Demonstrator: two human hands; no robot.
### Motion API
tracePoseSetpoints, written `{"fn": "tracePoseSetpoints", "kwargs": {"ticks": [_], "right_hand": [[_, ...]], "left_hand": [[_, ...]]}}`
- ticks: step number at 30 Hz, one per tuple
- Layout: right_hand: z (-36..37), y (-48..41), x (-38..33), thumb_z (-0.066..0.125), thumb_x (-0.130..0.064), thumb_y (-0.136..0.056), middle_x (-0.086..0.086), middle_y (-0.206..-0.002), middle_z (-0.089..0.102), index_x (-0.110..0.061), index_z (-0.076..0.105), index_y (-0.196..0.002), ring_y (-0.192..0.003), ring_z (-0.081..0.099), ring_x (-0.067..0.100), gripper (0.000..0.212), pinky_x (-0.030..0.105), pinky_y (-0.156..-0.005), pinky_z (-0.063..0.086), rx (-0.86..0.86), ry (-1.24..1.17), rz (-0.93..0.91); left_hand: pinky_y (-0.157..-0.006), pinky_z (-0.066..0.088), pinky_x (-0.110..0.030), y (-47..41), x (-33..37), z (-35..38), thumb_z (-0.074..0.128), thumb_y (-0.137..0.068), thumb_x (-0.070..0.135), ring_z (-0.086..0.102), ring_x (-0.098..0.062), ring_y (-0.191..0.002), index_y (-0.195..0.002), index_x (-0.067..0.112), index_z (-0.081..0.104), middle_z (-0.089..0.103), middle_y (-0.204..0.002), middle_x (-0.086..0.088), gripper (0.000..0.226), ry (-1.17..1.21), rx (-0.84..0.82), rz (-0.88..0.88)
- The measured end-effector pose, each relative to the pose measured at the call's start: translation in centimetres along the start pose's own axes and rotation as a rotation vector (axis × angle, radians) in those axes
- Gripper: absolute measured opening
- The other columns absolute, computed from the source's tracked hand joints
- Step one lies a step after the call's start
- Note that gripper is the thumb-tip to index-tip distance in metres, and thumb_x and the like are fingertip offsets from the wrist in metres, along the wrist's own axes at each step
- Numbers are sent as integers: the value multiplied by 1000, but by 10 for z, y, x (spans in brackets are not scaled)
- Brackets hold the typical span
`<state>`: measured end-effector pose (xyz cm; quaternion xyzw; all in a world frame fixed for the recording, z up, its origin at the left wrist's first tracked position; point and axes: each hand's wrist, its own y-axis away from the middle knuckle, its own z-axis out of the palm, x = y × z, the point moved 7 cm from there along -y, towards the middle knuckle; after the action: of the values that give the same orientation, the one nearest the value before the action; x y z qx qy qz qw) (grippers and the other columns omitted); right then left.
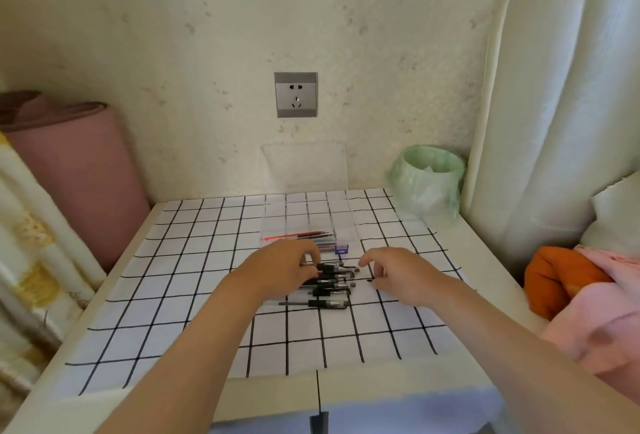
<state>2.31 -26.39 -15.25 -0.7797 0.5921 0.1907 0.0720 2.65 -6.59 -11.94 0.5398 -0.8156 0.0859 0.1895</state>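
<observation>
Several black-and-clear pens (pixel 332 286) lie side by side in a pile in the middle of the checked tablecloth (pixel 173 295). My left hand (pixel 280 271) lies over the left ends of the pens, fingers curled onto them. My right hand (pixel 398 274) hovers just right of the pile with fingers loosely curled and nothing in them; a small black bit (pixel 370 280) lies under its fingertips. Behind the pile stands an open clear plastic box (pixel 308 219) holding red and dark refills (pixel 298 235) and a small purple piece (pixel 341 248). Its lid leans against the wall.
A bin lined with a green bag (pixel 426 184) stands at the table's back right corner. A wall socket (pixel 295 94) is above the box. Pink rolled fabric (pixel 69 170) lies to the left, orange and pink cloth (pixel 568 281) and a white padded headboard (pixel 554 87) to the right.
</observation>
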Motion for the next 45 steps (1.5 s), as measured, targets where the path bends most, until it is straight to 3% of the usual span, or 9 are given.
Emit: {"fn": "tracePoseSetpoints", "kwargs": {"ticks": [10, 18, 21, 23, 25, 28, 33, 38, 45], "right_hand": [[-24, -9, -46, 59, -36, -92, -17, -102, 59, -36, 63, -118, -94, 54, 6, 26, 27, -82, 45, 101, -38, -202], [-8, -18, -92, 48, -28, -100, -8, -104, 64, -27, 67, -114, -97, 58, 17, 24, 34, -81, 47, 67, 144, -351], [-11, -22, -92, 46, -31, -101, -6, -106, 65, -26, 67, -114, -96, 60, 19, 25, 38, -82, 49, 97, 168, -335], [-12, -22, -92, 46, -32, -101, -6, -94, 64, -23, 68, -104, -89, 59, 21, 24, 39, -79, 49, 89, 180, -325], [-13, -24, -94, 49, -32, -100, -11, -77, 55, -22, 69, -94, -80, 55, 18, 23, 36, -73, 47, 85, 165, -326], [-14, -28, -99, 57, -34, -96, -13, -63, 47, -24, 72, -88, -71, 51, 14, 20, 31, -63, 37, 86, 125, -321], [-14, -29, -109, 61, -41, -91, -7, -84, 71, -27, 77, -96, -79, 61, 16, 22, 29, -70, 41, 159, 206, -328], [-21, -29, -114, 63, -42, -91, -8, -93, 73, -29, 76, -103, -84, 64, 14, 23, 27, -76, 45, 210, 236, -339], [-20, -27, -102, 68, -43, -87, -11, -93, 70, -29, 75, -103, -77, 51, 4, 23, 22, -66, 37, 143, 167, -308]], "left_hand": [[-80, 53, -25, 21, -3, 3, 62, -92, 17, 60, -9, -91, -106, 30, 60, 61, -107, 8, 19, 76, 46, -66], [-63, 51, -20, 34, -24, -19, 74, -84, 18, 57, -6, -73, -96, 36, 58, 60, -91, 12, 27, 298, 117, -59], [-75, 55, -33, 34, -30, -21, 61, -93, 28, 65, -15, -82, -102, 34, 60, 68, -93, 5, 10, 444, 74, -103], [-82, 53, -38, 33, -34, -24, 43, -100, 38, 66, -19, -89, -104, 30, 64, 70, -97, 2, 23, 573, 54, -185], [-78, 50, -33, 32, -38, -23, 36, -101, 47, 65, -14, -87, -104, 26, 68, 70, -101, 1, 38, 666, 13, -242], [-68, 43, -14, 32, -36, -25, 64, -90, 41, 58, 5, -72, -100, 30, 70, 67, -98, 10, 16, 415, 40, -125], [-66, 43, -7, 23, -39, -31, 75, -84, 15, 58, 12, -65, -92, 24, 75, 69, -86, 15, 12, 351, 123, -53], [-49, 40, -9, 19, -47, -26, 66, -91, 20, 56, -3, -55, -90, 17, 77, 67, -66, 22, 11, 437, 0, -112], [-56, 41, -19, 16, -40, -9, 59, -94, 38, 49, -7, -52, -103, 22, 66, 67, -68, 5, 20, 522, -197, -156]]}}
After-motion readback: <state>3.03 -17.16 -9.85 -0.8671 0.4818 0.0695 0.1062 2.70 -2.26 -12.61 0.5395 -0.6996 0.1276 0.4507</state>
